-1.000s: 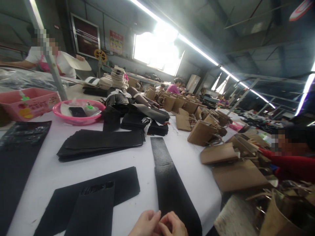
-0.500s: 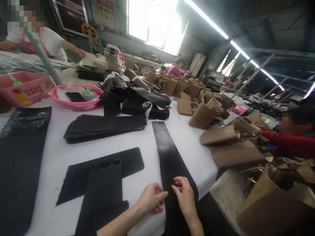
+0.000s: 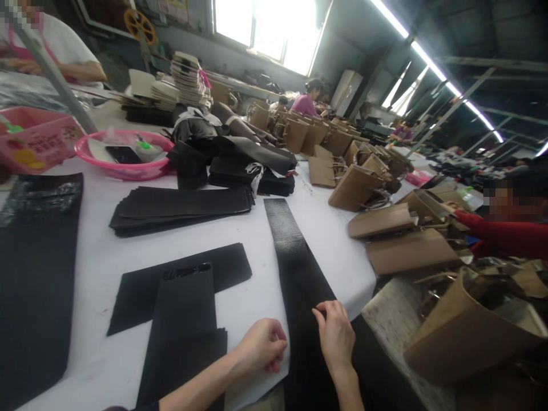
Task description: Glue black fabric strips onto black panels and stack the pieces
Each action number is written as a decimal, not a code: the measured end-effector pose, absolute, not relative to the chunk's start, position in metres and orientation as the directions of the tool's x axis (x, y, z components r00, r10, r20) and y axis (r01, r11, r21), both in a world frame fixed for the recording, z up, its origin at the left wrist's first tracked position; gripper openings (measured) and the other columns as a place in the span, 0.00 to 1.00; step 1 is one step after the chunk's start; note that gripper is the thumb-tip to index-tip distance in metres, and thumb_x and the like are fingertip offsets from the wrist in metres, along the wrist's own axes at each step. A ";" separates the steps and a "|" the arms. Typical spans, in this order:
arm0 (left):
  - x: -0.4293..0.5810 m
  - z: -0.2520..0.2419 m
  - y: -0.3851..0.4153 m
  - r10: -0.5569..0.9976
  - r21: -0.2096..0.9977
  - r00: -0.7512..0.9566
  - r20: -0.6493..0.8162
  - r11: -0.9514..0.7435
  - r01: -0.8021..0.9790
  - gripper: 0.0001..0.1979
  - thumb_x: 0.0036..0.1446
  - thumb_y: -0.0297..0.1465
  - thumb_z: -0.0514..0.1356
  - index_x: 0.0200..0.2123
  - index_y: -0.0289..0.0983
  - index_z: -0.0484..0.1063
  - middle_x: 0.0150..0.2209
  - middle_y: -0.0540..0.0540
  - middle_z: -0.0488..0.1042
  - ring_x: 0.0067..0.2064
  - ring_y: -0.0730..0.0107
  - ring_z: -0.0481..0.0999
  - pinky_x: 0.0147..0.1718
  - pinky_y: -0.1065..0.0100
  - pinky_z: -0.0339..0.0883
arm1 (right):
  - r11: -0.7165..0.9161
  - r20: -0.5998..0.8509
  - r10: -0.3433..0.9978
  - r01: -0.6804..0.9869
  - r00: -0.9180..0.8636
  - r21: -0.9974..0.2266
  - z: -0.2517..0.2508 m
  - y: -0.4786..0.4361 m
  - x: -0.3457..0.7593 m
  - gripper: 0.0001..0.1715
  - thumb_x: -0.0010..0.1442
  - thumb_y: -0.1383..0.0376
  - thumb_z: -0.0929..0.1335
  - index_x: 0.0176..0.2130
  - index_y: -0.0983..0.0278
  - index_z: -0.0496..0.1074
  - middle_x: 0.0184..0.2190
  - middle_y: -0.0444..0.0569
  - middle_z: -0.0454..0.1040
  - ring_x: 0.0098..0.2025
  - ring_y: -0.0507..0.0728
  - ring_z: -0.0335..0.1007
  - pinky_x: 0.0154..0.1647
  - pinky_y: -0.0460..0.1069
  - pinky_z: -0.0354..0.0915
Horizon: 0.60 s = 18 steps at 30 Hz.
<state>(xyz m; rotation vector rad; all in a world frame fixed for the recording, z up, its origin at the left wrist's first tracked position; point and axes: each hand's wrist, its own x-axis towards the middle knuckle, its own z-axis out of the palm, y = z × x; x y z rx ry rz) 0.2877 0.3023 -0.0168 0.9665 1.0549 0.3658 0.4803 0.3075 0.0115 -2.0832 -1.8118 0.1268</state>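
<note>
A long black strip (image 3: 295,257) of flat material runs down the white table (image 3: 257,228) toward me. My left hand (image 3: 262,345) rests curled in a loose fist at the strip's left edge, fingertips touching it. My right hand (image 3: 336,337) lies on top of the strip near the table's front edge, its fingers bent and pinched on the strip. To the left lie crossed black pieces (image 3: 184,291) and a stack of black sheets (image 3: 182,206).
A pink basin (image 3: 124,162) and a pink box (image 3: 36,140) stand at the back left. Brown paper bags (image 3: 406,251) crowd the right side, where a person in a red sleeve (image 3: 505,237) works. Another person (image 3: 60,48) stands at the far left.
The view has tilted down, bringing my hands up into the picture. They have moved apart: the right hand now sits on the strip, the left at its edge.
</note>
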 end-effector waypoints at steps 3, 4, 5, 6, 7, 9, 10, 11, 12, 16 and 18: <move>0.284 -0.016 0.301 0.665 0.808 0.485 -0.569 0.562 0.178 0.04 0.50 0.24 0.54 0.31 0.34 0.66 0.20 0.50 0.72 0.18 0.71 0.73 0.15 0.74 0.63 | -0.098 0.150 0.974 0.911 0.171 -0.401 0.012 0.311 0.482 0.09 0.59 0.63 0.62 0.28 0.59 0.67 0.31 0.51 0.68 0.38 0.64 0.63 0.37 0.56 0.58; 0.283 -0.015 0.300 0.663 0.807 0.486 -0.569 0.564 0.177 0.04 0.50 0.24 0.54 0.32 0.34 0.66 0.20 0.50 0.72 0.18 0.71 0.73 0.16 0.73 0.63 | -0.100 0.137 0.975 0.897 0.175 -0.431 0.012 0.313 0.484 0.09 0.58 0.62 0.62 0.27 0.59 0.67 0.30 0.50 0.68 0.38 0.64 0.63 0.37 0.56 0.59; 0.281 -0.015 0.300 0.662 0.807 0.488 -0.569 0.564 0.176 0.04 0.50 0.24 0.54 0.32 0.33 0.67 0.21 0.50 0.72 0.18 0.71 0.73 0.16 0.73 0.63 | -0.103 0.122 0.976 0.878 0.179 -0.467 0.013 0.315 0.488 0.09 0.57 0.61 0.63 0.27 0.59 0.67 0.30 0.50 0.69 0.37 0.63 0.64 0.37 0.56 0.59; 0.280 -0.014 0.299 0.665 0.809 0.487 -0.566 0.562 0.174 0.04 0.50 0.24 0.55 0.32 0.33 0.67 0.21 0.50 0.72 0.19 0.71 0.73 0.17 0.73 0.64 | -0.108 0.105 0.977 0.855 0.185 -0.508 0.015 0.317 0.492 0.10 0.56 0.59 0.63 0.27 0.60 0.68 0.30 0.50 0.69 0.37 0.63 0.65 0.37 0.55 0.61; 0.278 -0.012 0.300 0.673 0.814 0.483 -0.560 0.556 0.169 0.05 0.51 0.25 0.55 0.33 0.33 0.67 0.22 0.50 0.72 0.20 0.71 0.73 0.18 0.73 0.64 | -0.113 0.089 0.977 0.826 0.193 -0.552 0.018 0.320 0.497 0.11 0.56 0.57 0.63 0.27 0.60 0.68 0.31 0.50 0.71 0.37 0.63 0.66 0.37 0.55 0.62; 0.275 -0.007 0.302 0.710 0.830 0.460 -0.534 0.544 0.124 0.08 0.53 0.29 0.57 0.36 0.32 0.68 0.24 0.49 0.72 0.24 0.70 0.74 0.21 0.73 0.64 | -0.113 0.071 0.977 0.768 0.202 -0.631 0.027 0.325 0.508 0.15 0.56 0.54 0.63 0.27 0.61 0.70 0.34 0.51 0.73 0.40 0.62 0.69 0.39 0.53 0.65; 0.274 -0.004 0.304 0.730 0.837 0.447 -0.516 0.540 0.085 0.11 0.54 0.32 0.59 0.39 0.31 0.68 0.26 0.48 0.73 0.26 0.70 0.75 0.23 0.73 0.65 | -0.109 0.063 0.977 0.735 0.202 -0.669 0.031 0.327 0.512 0.17 0.57 0.52 0.63 0.27 0.62 0.70 0.35 0.52 0.74 0.42 0.62 0.70 0.41 0.52 0.65; 0.273 -0.001 0.306 0.748 0.842 0.439 -0.498 0.539 0.036 0.15 0.54 0.35 0.60 0.41 0.31 0.68 0.28 0.47 0.73 0.29 0.69 0.75 0.25 0.73 0.65 | -0.113 0.040 0.978 0.687 0.203 -0.718 0.036 0.329 0.516 0.19 0.56 0.51 0.64 0.27 0.63 0.71 0.35 0.52 0.75 0.43 0.62 0.70 0.41 0.51 0.66; 0.272 0.003 0.310 0.761 0.842 0.439 -0.478 0.540 -0.018 0.20 0.54 0.39 0.61 0.44 0.31 0.67 0.30 0.46 0.74 0.32 0.69 0.75 0.27 0.73 0.66 | -0.128 0.000 0.979 0.617 0.204 -0.776 0.041 0.331 0.517 0.19 0.56 0.50 0.65 0.27 0.63 0.71 0.33 0.51 0.75 0.42 0.62 0.71 0.40 0.51 0.66; 0.275 0.022 0.323 0.759 0.820 0.515 -0.398 0.547 -0.171 0.28 0.53 0.48 0.62 0.49 0.33 0.68 0.42 0.41 0.76 0.42 0.65 0.76 0.37 0.71 0.68 | -0.271 -0.247 0.955 0.146 0.165 -0.951 0.048 0.332 0.507 0.20 0.48 0.51 0.73 0.29 0.63 0.70 0.25 0.44 0.71 0.29 0.55 0.67 0.31 0.48 0.64; 0.279 0.031 0.327 0.756 0.805 0.561 -0.338 0.540 -0.244 0.29 0.51 0.50 0.63 0.47 0.33 0.70 0.42 0.40 0.77 0.42 0.61 0.77 0.38 0.68 0.68 | -0.307 -0.307 0.941 -0.022 0.140 -0.951 0.046 0.331 0.497 0.21 0.46 0.52 0.76 0.29 0.63 0.69 0.23 0.41 0.68 0.26 0.52 0.64 0.27 0.46 0.63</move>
